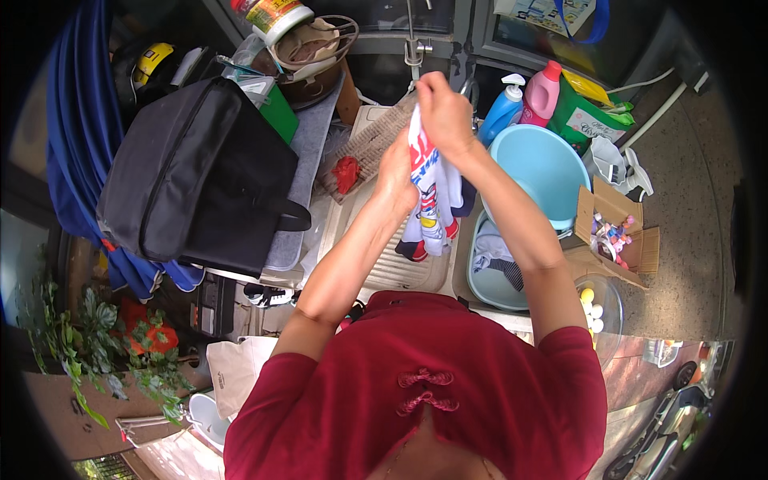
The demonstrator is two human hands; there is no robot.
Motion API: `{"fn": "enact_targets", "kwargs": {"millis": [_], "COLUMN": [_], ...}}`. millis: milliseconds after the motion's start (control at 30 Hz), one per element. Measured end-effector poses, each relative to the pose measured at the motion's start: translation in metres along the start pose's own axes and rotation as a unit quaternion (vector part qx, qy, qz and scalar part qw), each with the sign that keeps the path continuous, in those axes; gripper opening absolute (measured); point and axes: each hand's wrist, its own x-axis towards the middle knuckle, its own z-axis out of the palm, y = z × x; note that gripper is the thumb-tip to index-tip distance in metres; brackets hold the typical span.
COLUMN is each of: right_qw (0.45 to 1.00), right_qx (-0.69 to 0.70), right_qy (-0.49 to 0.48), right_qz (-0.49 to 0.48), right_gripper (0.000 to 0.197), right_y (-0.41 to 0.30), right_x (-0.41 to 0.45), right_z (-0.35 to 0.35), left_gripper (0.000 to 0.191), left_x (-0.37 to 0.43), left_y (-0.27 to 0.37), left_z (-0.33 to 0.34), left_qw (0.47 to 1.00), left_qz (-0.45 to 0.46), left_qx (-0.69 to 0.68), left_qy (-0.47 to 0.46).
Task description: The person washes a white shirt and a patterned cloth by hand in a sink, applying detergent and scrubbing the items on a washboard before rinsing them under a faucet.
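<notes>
My right hand (445,117) grips the upper end of a white garment (429,201) with coloured print and dark and red edging. Just below and to the left, my left hand (397,168) is also closed on the cloth. The rest hangs bunched over a laundry sink (396,273) with a ribbed slope. Behind my hands lies a worn, ribbed board (381,135), with a crumpled red thing (346,174) on it. Past my right hand stands a faucet (414,53). A light-blue tub (480,288) holding clothes (495,255) sits right of the sink, partly hidden by my right forearm.
A light-blue basin (537,174) overlaps the tub. Behind it stand a blue pump bottle (504,108) and a pink bottle (542,93). An opened cardboard box (648,243) holds small items at right. A large black bag (192,180) fills the left side.
</notes>
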Motion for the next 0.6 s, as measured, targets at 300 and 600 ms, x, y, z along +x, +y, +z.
{"fn": "enact_targets", "kwargs": {"millis": [300, 600], "right_qw": [0.860, 0.837], "right_qx": [0.469, 0.504], "right_qy": [-0.012, -0.018], "right_qz": [0.202, 0.211], "right_gripper": [0.011, 0.010], "right_y": [-0.034, -0.042], "right_x": [0.000, 0.001], "right_z": [-0.052, -0.057], "left_gripper": [0.067, 0.062], "left_x": [-0.030, -0.036], "left_y": [0.032, 0.036], "left_z": [0.004, 0.004], "left_qw": [0.991, 0.988], "left_qz": [0.039, 0.040], "left_qx": [0.100, 0.102], "left_qy": [-0.078, -0.108]}}
